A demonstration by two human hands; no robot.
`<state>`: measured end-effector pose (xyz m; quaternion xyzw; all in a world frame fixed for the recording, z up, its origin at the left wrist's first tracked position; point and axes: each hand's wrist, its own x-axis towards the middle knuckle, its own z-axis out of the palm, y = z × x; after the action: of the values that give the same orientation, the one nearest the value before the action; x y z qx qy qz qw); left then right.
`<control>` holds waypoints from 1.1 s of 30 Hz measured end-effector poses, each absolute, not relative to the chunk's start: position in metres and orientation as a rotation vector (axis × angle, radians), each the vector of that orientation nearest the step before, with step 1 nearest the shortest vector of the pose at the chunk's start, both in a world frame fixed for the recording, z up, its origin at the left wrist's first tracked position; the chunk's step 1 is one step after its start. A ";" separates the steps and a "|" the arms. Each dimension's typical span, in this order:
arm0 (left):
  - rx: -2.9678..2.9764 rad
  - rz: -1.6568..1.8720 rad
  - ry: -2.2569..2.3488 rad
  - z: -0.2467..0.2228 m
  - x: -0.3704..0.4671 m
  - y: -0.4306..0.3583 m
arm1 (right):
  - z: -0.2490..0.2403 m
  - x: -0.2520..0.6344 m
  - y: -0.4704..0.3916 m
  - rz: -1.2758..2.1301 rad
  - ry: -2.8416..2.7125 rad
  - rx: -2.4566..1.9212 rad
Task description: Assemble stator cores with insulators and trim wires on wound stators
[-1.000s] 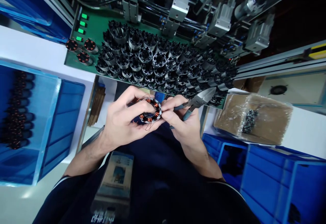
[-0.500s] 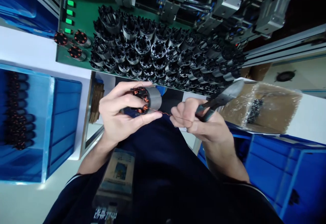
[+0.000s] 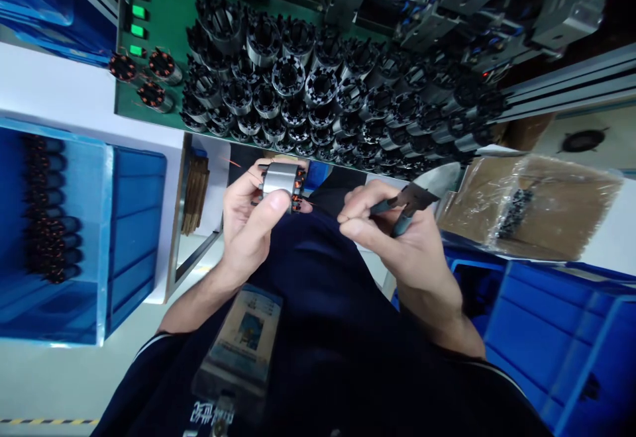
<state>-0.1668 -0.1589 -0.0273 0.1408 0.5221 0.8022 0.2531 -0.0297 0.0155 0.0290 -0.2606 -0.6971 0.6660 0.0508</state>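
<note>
Both forearms reach forward, the left hand (image 3: pixel 243 225) and right hand (image 3: pixel 412 251) apart, just short of the green tabletop (image 3: pixel 167 16). Bare cores (image 3: pixel 318 100) crowd it; three wound cores (image 3: pixel 161 66) sit at its left end, a blue crate (image 3: pixel 133 218) off its near left corner. Before its near edge, the left hand grips a stator (image 3: pixel 282 177); the right holds pliers (image 3: pixel 420 195), thumb and forefinger pinched.
</note>
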 end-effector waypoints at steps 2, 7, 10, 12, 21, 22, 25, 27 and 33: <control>0.433 2.200 1.464 -0.033 -0.166 -0.161 | 0.033 -0.022 0.007 1.790 -2.179 -0.823; 0.553 2.232 1.652 -0.045 -0.165 -0.163 | 0.028 -0.003 -0.026 1.749 -2.317 -0.368; 0.691 2.248 1.775 -0.046 -0.165 -0.161 | 0.019 -0.012 -0.039 1.791 -2.454 -0.331; 0.791 2.259 1.814 -0.046 -0.164 -0.158 | 0.013 -0.022 -0.041 1.744 -2.454 -0.389; 0.745 2.129 1.883 -0.036 -0.154 -0.161 | 0.008 -0.030 -0.038 1.814 -2.347 -0.403; 0.711 2.106 1.876 -0.035 -0.153 -0.161 | 0.007 -0.029 -0.039 1.836 -2.334 -0.411; 0.682 2.110 1.842 -0.034 -0.152 -0.162 | 0.005 -0.027 -0.040 1.858 -2.318 -0.445; 0.673 2.122 1.831 -0.037 -0.152 -0.161 | 0.002 -0.026 -0.041 1.855 -2.319 -0.472; 0.528 2.140 1.862 -0.062 -0.154 -0.171 | -0.019 -0.035 -0.035 1.869 -2.392 -0.633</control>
<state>-0.1538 -0.1705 -0.0617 0.1813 0.6400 0.7357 0.1277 -0.0351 -0.0355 -0.0192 -0.2040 -0.7712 0.6026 0.0203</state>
